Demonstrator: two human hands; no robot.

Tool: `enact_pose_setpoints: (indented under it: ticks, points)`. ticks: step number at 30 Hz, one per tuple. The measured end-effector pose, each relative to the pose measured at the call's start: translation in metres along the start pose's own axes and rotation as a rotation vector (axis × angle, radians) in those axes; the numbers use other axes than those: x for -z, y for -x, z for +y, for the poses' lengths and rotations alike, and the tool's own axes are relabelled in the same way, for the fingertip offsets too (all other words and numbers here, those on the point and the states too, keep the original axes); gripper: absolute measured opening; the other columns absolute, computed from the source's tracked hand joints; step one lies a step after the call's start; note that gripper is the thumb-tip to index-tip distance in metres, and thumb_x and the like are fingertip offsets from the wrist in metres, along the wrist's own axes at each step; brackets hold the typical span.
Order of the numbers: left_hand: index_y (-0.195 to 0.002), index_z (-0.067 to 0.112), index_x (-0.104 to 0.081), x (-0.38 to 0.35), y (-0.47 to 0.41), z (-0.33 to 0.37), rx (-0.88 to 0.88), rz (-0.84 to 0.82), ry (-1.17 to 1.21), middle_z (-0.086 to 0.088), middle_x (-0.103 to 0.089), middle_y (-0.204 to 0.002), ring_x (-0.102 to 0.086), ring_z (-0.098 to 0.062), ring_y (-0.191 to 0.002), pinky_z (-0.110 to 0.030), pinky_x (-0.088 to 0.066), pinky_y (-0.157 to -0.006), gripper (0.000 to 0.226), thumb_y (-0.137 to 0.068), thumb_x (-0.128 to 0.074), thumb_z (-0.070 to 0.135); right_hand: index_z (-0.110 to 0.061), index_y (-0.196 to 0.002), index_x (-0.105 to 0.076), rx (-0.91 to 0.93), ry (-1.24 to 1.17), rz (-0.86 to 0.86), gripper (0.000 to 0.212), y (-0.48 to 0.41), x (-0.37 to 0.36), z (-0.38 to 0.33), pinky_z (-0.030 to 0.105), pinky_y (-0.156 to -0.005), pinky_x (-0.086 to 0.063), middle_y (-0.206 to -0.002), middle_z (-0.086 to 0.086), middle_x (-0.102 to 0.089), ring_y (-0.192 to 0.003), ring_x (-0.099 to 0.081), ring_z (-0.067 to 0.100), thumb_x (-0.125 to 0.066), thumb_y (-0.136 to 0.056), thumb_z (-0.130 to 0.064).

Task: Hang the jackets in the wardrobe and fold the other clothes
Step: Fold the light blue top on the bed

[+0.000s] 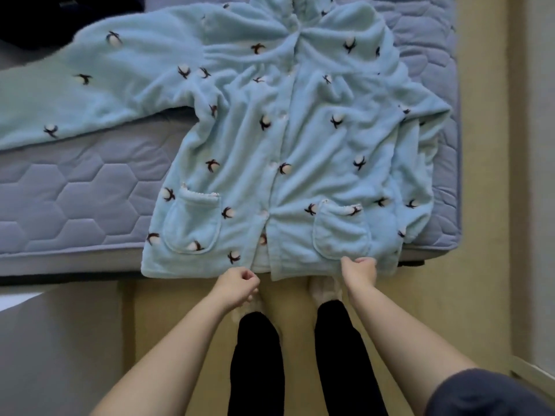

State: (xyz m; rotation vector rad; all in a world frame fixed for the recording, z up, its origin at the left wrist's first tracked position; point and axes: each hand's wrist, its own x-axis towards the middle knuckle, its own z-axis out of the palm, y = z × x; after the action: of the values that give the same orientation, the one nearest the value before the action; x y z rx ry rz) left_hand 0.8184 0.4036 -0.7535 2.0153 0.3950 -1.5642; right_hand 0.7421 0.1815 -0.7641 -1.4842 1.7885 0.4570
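A light blue fleece pajama top [288, 139] with small dark-and-white cotton flower prints lies face up and buttoned on the mattress [75, 190]. Its hem hangs slightly over the near edge, and it has two front pockets. One sleeve stretches out to the far left; the other is folded down along the right side. My right hand [359, 270] pinches the hem below the right pocket. My left hand [238, 282] is curled just under the hem near the middle, with no cloth visible in it.
The blue-grey quilted mattress ends at a corner [444, 244] on the right, with tan floor [480, 265] beside it. A dark garment [27, 22] lies at the far left corner. My legs in black trousers and fuzzy slippers [326, 291] stand at the bed's edge.
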Motion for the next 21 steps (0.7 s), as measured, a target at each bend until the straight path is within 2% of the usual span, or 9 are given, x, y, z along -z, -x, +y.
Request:
enact_pose_setpoints:
  ticks: [3,6,8,10,12,14,16,18,21]
  points:
    - [-0.075,0.02,-0.056,-0.038,0.009,0.046,-0.112,-0.053,-0.061,0.006,-0.065,-0.073,-0.063,-0.012,-0.065,-0.023,-0.049,-0.061,0.015,-0.09,-0.053,0.018,-0.003,-0.119,-0.044,-0.041,-0.071,0.073,0.04,-0.022,0.046,0.002,0.041,-0.095,-0.044,-0.129,0.021,-0.047,-0.11,-0.052,0.035,-0.059,-0.084,-0.013]
    - [-0.072,0.021,-0.054,-0.066,0.013,0.088,-0.175,-0.065,-0.087,0.004,-0.064,-0.072,-0.066,-0.017,-0.073,-0.031,-0.053,-0.075,0.017,-0.089,-0.054,0.018,-0.001,-0.126,-0.042,0.012,-0.195,0.098,0.046,-0.052,0.088,-0.015,0.039,-0.095,-0.042,-0.129,0.02,-0.049,-0.109,-0.052,0.032,-0.06,-0.085,-0.012]
    - [-0.074,0.022,-0.055,-0.081,0.007,0.114,-0.208,-0.072,-0.126,0.002,-0.066,-0.077,-0.063,-0.015,-0.07,-0.031,-0.052,-0.075,0.016,-0.09,-0.053,0.019,-0.003,-0.134,-0.038,0.032,-0.221,0.09,0.055,-0.08,0.105,-0.029,0.04,-0.098,-0.043,-0.134,0.018,-0.047,-0.116,-0.05,0.033,-0.061,-0.086,-0.015]
    - [-0.079,0.019,-0.056,-0.095,-0.004,0.134,-0.222,-0.053,-0.126,0.001,-0.067,-0.081,-0.061,-0.013,-0.068,-0.026,-0.05,-0.068,0.012,-0.09,-0.053,0.019,-0.007,-0.135,-0.04,0.004,-0.189,0.017,0.06,-0.108,0.115,-0.042,0.04,-0.092,-0.047,-0.132,0.014,-0.051,-0.114,-0.053,0.032,-0.064,-0.083,-0.022]
    - [-0.081,0.017,-0.058,-0.111,-0.015,0.151,-0.202,0.012,-0.115,0.0,-0.068,-0.083,-0.064,-0.016,-0.071,-0.027,-0.05,-0.068,0.01,-0.089,-0.053,0.018,-0.006,-0.118,-0.054,0.007,-0.116,-0.125,0.043,-0.131,0.123,-0.05,0.032,-0.071,-0.05,-0.106,0.011,-0.064,-0.088,-0.061,0.025,-0.065,-0.08,-0.022]
    - [-0.078,0.017,-0.058,-0.128,-0.022,0.167,-0.16,0.072,-0.1,-0.005,-0.071,-0.083,-0.067,-0.023,-0.078,-0.032,-0.051,-0.075,0.011,-0.087,-0.054,0.018,-0.007,-0.097,-0.06,0.054,-0.034,-0.304,0.015,-0.139,0.138,-0.06,0.024,-0.052,-0.04,-0.075,0.005,-0.062,-0.062,-0.054,0.016,-0.059,-0.083,-0.012]
    - [-0.074,0.016,-0.058,-0.146,-0.02,0.183,-0.129,0.08,-0.123,-0.007,-0.072,-0.083,-0.067,-0.027,-0.082,-0.033,-0.051,-0.077,0.012,-0.085,-0.054,0.016,-0.012,-0.082,-0.057,0.188,0.105,-0.356,0.004,-0.146,0.162,-0.069,0.024,-0.049,-0.035,-0.067,0.0,-0.056,-0.061,-0.05,0.016,-0.055,-0.082,-0.008]
    - [-0.074,0.016,-0.056,-0.161,-0.013,0.205,-0.122,0.055,-0.182,-0.008,-0.071,-0.085,-0.066,-0.027,-0.085,-0.036,-0.051,-0.08,0.013,-0.086,-0.052,0.017,-0.017,-0.069,-0.045,0.35,0.284,-0.262,0.016,-0.16,0.199,-0.081,0.028,-0.051,-0.032,-0.064,-0.001,-0.049,-0.065,-0.046,0.022,-0.054,-0.078,-0.008]
    - [-0.079,0.017,-0.055,-0.169,0.006,0.247,-0.181,0.036,-0.261,-0.009,-0.069,-0.089,-0.065,-0.027,-0.086,-0.039,-0.052,-0.081,0.012,-0.089,-0.049,0.018,-0.016,-0.068,-0.038,0.435,0.506,-0.036,0.016,-0.181,0.272,-0.101,0.03,-0.059,-0.036,-0.072,0.005,-0.053,-0.073,-0.054,0.031,-0.051,-0.075,-0.008]
